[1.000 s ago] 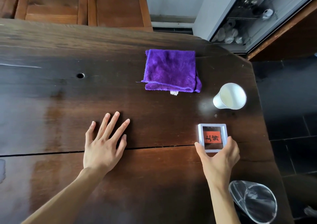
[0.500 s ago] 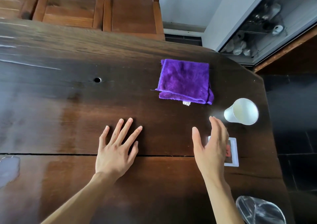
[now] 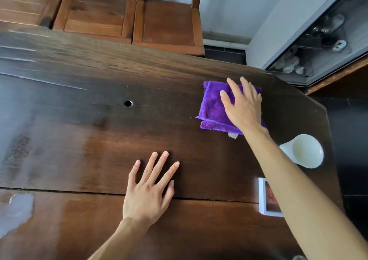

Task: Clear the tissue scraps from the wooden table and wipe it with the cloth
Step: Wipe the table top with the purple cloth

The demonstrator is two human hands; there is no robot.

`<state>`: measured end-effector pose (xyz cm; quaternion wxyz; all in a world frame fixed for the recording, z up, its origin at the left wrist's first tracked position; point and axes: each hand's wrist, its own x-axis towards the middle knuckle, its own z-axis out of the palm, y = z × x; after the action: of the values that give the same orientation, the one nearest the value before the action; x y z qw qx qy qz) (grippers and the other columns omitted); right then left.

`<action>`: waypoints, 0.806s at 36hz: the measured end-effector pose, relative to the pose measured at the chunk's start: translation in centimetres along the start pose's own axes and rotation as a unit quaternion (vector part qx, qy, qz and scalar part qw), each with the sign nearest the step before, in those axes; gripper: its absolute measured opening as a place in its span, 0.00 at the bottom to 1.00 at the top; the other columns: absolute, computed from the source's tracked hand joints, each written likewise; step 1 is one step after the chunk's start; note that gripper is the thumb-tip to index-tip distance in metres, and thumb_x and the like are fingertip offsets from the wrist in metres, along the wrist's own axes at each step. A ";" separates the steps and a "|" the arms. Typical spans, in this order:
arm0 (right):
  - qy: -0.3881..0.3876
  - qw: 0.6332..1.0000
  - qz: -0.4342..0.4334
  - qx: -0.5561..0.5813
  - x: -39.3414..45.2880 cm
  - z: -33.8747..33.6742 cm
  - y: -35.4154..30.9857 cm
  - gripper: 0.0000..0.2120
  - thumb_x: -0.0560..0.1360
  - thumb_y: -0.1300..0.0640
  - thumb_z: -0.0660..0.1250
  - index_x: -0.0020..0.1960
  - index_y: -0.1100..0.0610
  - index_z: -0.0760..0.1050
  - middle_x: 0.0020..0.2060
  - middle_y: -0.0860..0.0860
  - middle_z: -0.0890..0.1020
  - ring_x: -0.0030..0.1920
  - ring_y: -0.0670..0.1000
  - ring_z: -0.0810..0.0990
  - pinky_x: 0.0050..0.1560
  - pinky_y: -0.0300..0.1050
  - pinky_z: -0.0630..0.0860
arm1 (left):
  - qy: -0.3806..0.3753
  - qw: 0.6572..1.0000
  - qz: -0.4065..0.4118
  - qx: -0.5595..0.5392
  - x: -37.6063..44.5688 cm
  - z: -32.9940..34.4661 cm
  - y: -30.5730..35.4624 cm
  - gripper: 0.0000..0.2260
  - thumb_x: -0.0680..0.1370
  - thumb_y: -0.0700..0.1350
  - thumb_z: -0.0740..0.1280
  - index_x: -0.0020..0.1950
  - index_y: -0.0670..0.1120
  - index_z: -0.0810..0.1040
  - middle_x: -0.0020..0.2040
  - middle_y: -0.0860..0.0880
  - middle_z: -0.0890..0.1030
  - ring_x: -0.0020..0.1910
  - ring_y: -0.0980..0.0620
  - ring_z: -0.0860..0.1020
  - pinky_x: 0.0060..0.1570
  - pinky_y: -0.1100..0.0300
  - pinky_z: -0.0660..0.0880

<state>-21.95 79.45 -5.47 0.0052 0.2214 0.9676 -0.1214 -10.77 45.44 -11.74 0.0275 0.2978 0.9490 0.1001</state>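
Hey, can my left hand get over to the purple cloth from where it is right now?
Probably yes. The left hand lies flat on the wooden table, with only bare wood between it and the purple cloth. The right hand already covers the cloth's right side, leaving the left edge free.

White cup (image 3: 304, 151) on its side near the right edge, mouth toward the camera. Just nearer, small white-framed card (image 3: 267, 199) lying flat, red and black on its face, partly hidden. Two wooden chairs (image 3: 127, 16) along the far side. Glass-fronted cabinet (image 3: 322, 40) at upper right, pale objects inside. Dark tiled floor (image 3: 350, 140) to the right.
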 end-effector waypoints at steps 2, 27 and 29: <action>-0.048 0.999 0.009 -0.020 1.2 1.0 0.1 0.28 0.82 0.35 0.46 0.80 0.41 0.54 0.82 0.52 0.52 0.82 0.57 0.47 0.77 0.68 0.47 | -0.001 1.000 0.000 -0.001 0.0 -0.1 0.1 0.26 0.82 0.55 0.57 0.81 0.62 0.60 0.84 0.54 0.55 0.83 0.51 0.55 0.79 0.41 0.55; -0.032 0.997 0.022 -0.064 -1.3 4.2 -0.6 0.34 0.77 0.26 0.40 0.80 0.36 0.41 0.82 0.47 0.46 0.81 0.56 0.40 0.68 0.83 0.40 | -0.012 1.000 -0.005 -0.006 0.0 -0.3 0.2 0.25 0.82 0.56 0.56 0.81 0.63 0.60 0.84 0.55 0.55 0.83 0.52 0.54 0.78 0.41 0.55; -0.034 0.997 0.019 -0.066 -1.6 4.2 -0.6 0.35 0.77 0.25 0.40 0.80 0.36 0.41 0.82 0.47 0.45 0.81 0.56 0.40 0.68 0.83 0.41 | -0.010 1.000 -0.004 -0.007 0.0 -0.2 0.3 0.25 0.83 0.56 0.55 0.81 0.63 0.60 0.84 0.55 0.55 0.83 0.52 0.54 0.79 0.41 0.54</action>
<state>-20.94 77.28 -9.31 0.0549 0.2350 0.9683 -0.0648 -10.65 45.61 -11.47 0.0396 0.2943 0.9493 0.1034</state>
